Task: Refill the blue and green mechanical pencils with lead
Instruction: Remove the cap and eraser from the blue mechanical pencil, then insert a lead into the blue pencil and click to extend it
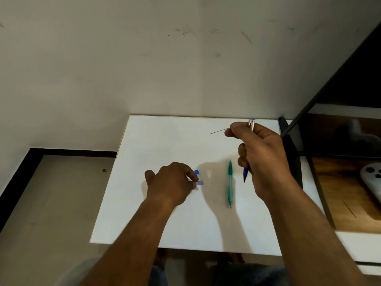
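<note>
Gripping blue pencil (246,172) plus a pinched lead (219,131) in my right hand (261,153) near tabletop's (165,141) far edge, left hand (169,182) pinching lead case (200,183).

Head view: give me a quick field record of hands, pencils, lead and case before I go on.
right hand: grips blue pencil upright, pinches a lead by one end
left hand: holds lead case on the table
green pencil: lies on table between the hands, untouched
blue piece: small, beside left hand, probably the cap
</note>
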`<state>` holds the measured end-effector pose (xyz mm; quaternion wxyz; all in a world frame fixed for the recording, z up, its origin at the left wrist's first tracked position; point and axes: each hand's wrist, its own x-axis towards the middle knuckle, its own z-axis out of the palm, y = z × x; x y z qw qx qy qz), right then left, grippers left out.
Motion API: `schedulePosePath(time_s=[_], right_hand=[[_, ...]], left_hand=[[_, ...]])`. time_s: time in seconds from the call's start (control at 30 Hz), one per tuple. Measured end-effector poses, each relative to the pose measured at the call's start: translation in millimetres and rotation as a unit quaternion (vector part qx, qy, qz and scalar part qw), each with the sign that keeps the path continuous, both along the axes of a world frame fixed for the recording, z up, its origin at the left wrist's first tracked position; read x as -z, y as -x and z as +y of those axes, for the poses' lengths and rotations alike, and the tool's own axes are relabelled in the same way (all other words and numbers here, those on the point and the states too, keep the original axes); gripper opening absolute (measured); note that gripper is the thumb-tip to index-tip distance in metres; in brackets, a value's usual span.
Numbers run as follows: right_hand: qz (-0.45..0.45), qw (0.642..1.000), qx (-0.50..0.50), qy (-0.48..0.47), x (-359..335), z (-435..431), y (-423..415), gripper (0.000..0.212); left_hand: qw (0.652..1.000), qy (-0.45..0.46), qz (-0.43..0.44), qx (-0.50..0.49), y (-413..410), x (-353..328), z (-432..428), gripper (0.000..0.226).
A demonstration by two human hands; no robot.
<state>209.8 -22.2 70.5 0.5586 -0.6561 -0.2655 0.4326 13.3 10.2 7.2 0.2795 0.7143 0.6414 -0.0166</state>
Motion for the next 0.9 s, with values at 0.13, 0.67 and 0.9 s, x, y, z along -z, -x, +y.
schedulePosePath(time_s=[0.13, 0.67, 0.9], right_hand=[[-0.01, 1.0, -0.004, 0.017, 2, -1, 1, 0.018], [0.021, 0.999, -0.022, -0.035, -6, 2, 17, 0.016], [0.09, 0.992, -0.058, -0.066, -14, 0, 29, 0.014]], left_hand=[[1.0, -0.015, 0.021, 0.004, -1, 8, -1, 0.014], [0.902, 0.073, -0.421, -0.061, -31, -52, -6, 0.035], [0.918, 0.033, -0.394, -0.035, -38, -58, -16, 0.039]])
